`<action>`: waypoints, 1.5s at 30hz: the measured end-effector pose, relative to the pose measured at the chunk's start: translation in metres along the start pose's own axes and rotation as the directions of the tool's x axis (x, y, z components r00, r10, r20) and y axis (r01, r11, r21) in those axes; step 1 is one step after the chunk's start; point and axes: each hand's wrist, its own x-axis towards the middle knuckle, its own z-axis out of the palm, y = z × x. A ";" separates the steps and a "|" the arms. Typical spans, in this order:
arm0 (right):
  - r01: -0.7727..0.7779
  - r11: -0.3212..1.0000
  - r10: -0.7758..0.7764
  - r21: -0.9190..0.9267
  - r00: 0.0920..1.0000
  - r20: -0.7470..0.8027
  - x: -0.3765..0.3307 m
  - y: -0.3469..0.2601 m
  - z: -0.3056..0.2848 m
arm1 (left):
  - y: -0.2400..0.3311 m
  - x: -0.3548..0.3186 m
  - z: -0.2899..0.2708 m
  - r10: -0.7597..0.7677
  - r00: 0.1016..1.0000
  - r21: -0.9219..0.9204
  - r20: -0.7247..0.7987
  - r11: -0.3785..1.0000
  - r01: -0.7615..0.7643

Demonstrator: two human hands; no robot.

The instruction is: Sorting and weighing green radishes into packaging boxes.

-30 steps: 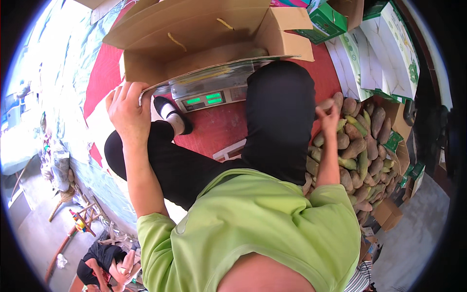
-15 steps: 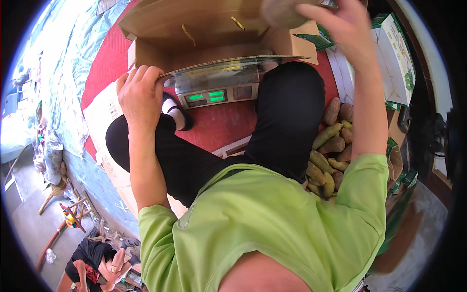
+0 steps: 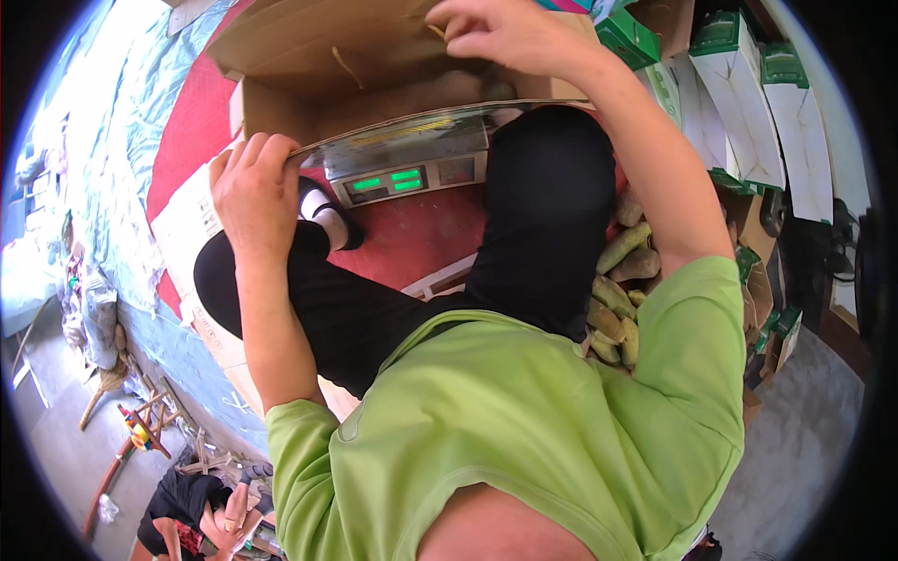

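In front of me an open cardboard box rests on a digital scale with green-lit digits. My left hand grips the left end of the box's near flap, thumb and fingers closed on its edge. Over the far right part of the box is my right hand, fingers loosely bent and apart, holding nothing that I can see. It is beside one of the box's yellow cord handles. Below it, a brown, rounded tuber lies in the box, partly in shadow.
A pile of brown and greenish long tubers lies right of my right knee. White and green cartons stand at the far right. Red matting lies underneath, blue sheeting to the left. Another person sits at the lower left.
My right hand has moved left over the box, and the large brown tuber it carried is out of its fingers. My left hand stays on the flap. The view has shifted slightly.
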 end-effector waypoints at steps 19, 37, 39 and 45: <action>-0.741 0.619 0.744 0.260 0.447 -0.498 -0.303 0.241 0.291 | -0.007 -0.004 0.008 -0.009 1.000 0.040 0.014 0.999 0.009; -0.982 -0.138 0.986 0.131 -0.123 0.115 -0.307 0.178 0.374 | -0.004 0.000 0.011 -0.023 0.998 0.036 0.061 0.999 0.021; -0.975 -0.153 0.985 0.160 -0.139 0.097 -0.307 0.181 0.377 | -0.002 0.001 0.012 -0.019 0.998 0.047 0.055 0.999 0.017; -0.959 -0.163 0.987 0.230 -0.161 0.028 -0.311 0.189 0.371 | -0.011 -0.001 0.011 -0.015 0.999 0.103 0.048 0.995 0.010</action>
